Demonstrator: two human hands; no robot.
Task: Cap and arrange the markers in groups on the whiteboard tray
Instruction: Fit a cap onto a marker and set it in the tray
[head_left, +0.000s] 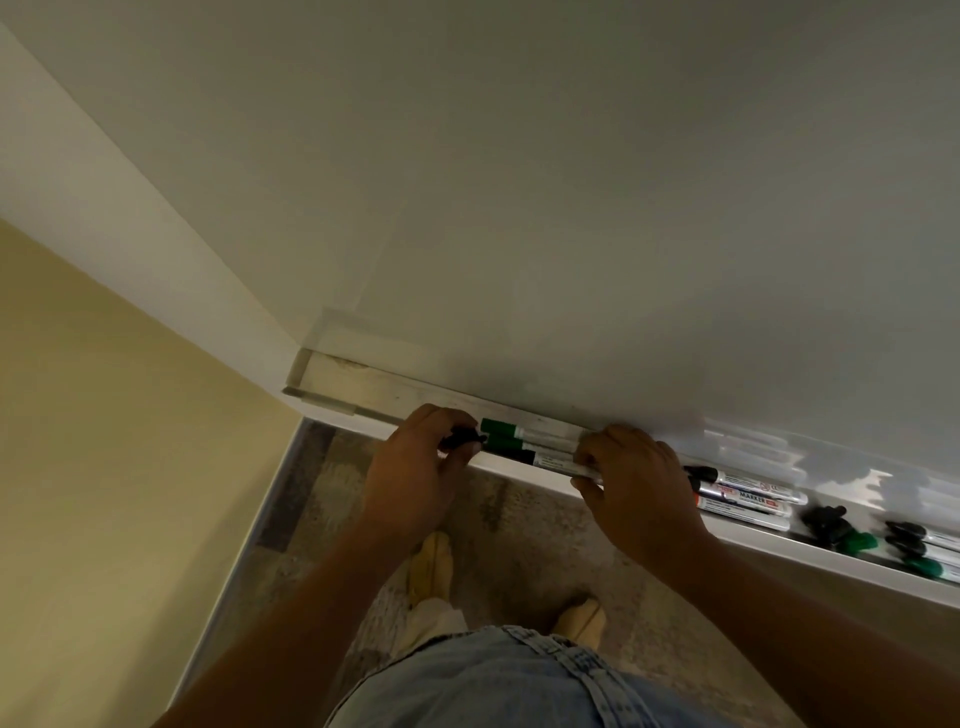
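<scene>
With the left grip (415, 467) pinching a black cap (462, 438) and the right grip (634, 483) curled round the front marker (556, 461), misaligned pressing may roll it off the tray (335, 387).

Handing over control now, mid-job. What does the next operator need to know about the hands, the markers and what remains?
Left hand pinches a black cap.
Right hand grips the black marker at the front edge of the tray.
Done: two capped green markers lie side by side behind it.
Left: seat the black cap, then deal with the loose caps and other markers farther right.
</scene>
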